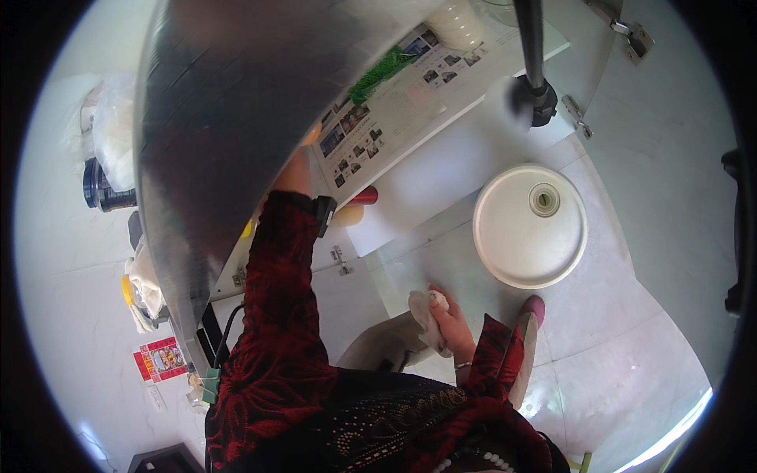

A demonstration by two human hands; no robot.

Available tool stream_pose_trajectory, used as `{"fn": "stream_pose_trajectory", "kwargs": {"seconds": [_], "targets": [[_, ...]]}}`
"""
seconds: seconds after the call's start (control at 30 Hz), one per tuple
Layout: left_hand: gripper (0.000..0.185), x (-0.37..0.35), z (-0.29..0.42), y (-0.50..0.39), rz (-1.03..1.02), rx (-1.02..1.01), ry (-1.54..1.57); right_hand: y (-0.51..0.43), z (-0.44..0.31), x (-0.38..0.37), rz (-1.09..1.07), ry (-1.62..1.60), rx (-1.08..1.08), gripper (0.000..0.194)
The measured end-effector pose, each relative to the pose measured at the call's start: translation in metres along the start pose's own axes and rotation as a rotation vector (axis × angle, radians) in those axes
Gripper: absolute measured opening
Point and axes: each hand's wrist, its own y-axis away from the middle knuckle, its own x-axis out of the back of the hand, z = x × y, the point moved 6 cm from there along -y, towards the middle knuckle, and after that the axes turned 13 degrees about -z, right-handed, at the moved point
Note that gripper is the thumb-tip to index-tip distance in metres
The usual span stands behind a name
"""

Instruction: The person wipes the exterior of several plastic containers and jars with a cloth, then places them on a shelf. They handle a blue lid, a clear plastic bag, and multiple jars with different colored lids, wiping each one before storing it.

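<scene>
My left arm, in a dark red patterned sleeve, reaches up to a white board (408,97) printed with small pictures. Only the wrist and part of my left hand (294,175) show; a large dark grey shiny panel (225,100) hides the rest, so its grip is unclear. A small orange patch (311,135) shows beside the panel's edge near that hand. Lower down, in front of my body, my right hand (454,328) holds a crumpled white cloth (423,319). A green mesh-like item (381,74) and a ribbed whitish plastic container (454,25) lie on the board.
A white round lidded bucket (514,236) stands on the tiled floor by my shoe (534,308). A black pipe (531,47) comes down at upper right. Below the board are a red cylinder (365,195) and metal hinges (341,260). At left are a dark blue jar (109,186) and a plastic bag (115,130).
</scene>
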Motion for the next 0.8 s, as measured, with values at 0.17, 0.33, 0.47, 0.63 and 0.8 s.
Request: {"fn": "stream_pose_trajectory", "kwargs": {"seconds": [0.17, 0.33, 0.47, 0.63, 0.8], "targets": [[0.057, -0.016, -0.021, -0.012, 0.058, 0.17, -0.054, -0.002, -0.005, -0.002, 0.019, 0.058, 0.008, 0.055], [0.055, -0.013, -0.005, -0.014, -0.009, 0.185, 0.028, -0.002, -0.002, -0.002, 0.037, 0.05, 0.065, 0.054], [0.056, 0.003, 0.023, -0.001, -0.085, 0.177, 0.137, 0.001, -0.001, -0.002, 0.036, 0.075, 0.088, 0.055], [0.058, 0.006, 0.06, 0.066, -0.351, 0.205, 0.295, 0.001, 0.0, -0.003, 0.027, 0.005, 0.043, 0.055], [0.059, 0.007, 0.07, 0.141, -0.491, -0.168, -0.178, -0.003, 0.005, 0.0, 0.055, -0.002, 0.065, 0.056]]}}
